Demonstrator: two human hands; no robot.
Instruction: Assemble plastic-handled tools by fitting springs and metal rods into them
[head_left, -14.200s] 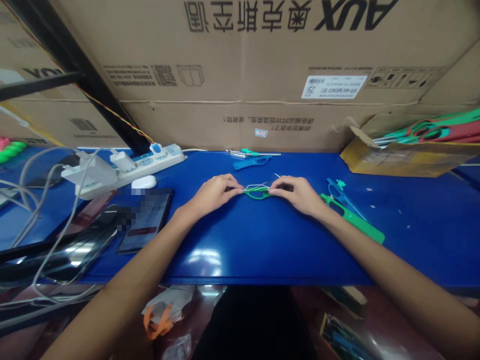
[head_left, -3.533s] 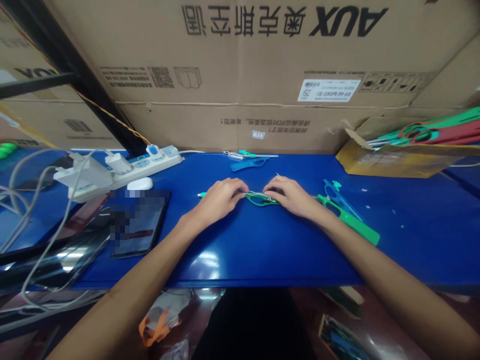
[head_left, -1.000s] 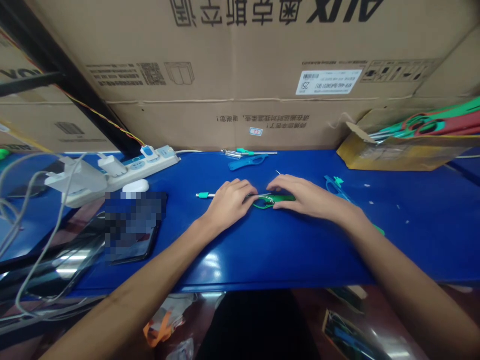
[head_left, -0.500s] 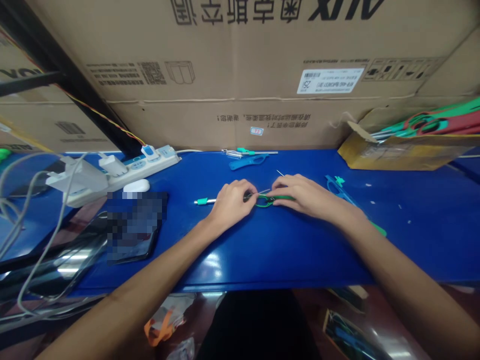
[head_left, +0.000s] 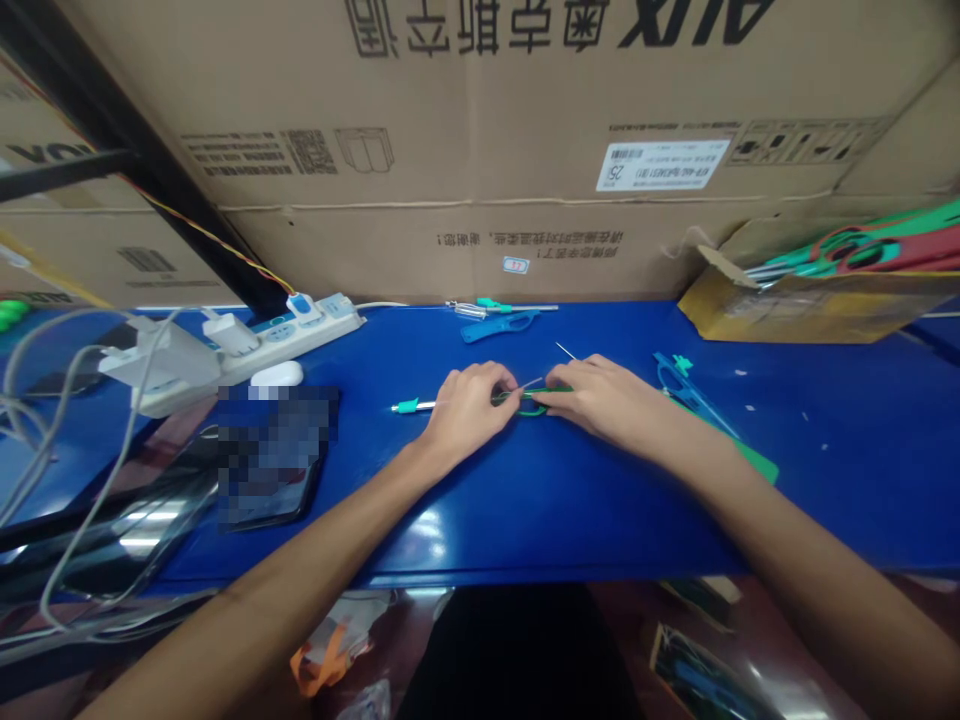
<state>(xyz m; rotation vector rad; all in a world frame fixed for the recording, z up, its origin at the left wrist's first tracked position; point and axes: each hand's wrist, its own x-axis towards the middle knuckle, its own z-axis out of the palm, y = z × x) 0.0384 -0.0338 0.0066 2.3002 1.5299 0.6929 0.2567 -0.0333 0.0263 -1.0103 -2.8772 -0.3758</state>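
My left hand [head_left: 472, 405] is closed, thumb and fingertips pinched at the left end of a green plastic piece with an oval loop [head_left: 536, 410]. My right hand [head_left: 600, 395] pinches the same piece from the right and covers much of it. A thin pale stick [head_left: 532, 383] slants up between the fingertips. Behind the right knuckles a thin needle-like tip [head_left: 565, 350] pokes out. From beneath the left hand reaches a silver rod with a teal sleeve [head_left: 407, 407]; whether it is held cannot be seen.
Behind my hands lie a blue looped piece [head_left: 499, 327] and a teal-sleeved rod [head_left: 517, 306]. A blue and green piece [head_left: 694, 395] lies by my right forearm. An open box [head_left: 810, 310] of green and red pieces stands right. Left are a power strip [head_left: 322, 325], earbud case [head_left: 276, 375] and phone [head_left: 277, 460].
The thin pale stick between my fingertips is tilted more steeply, and my fingers have shifted slightly on the green piece. More of the green part beside my right forearm shows.
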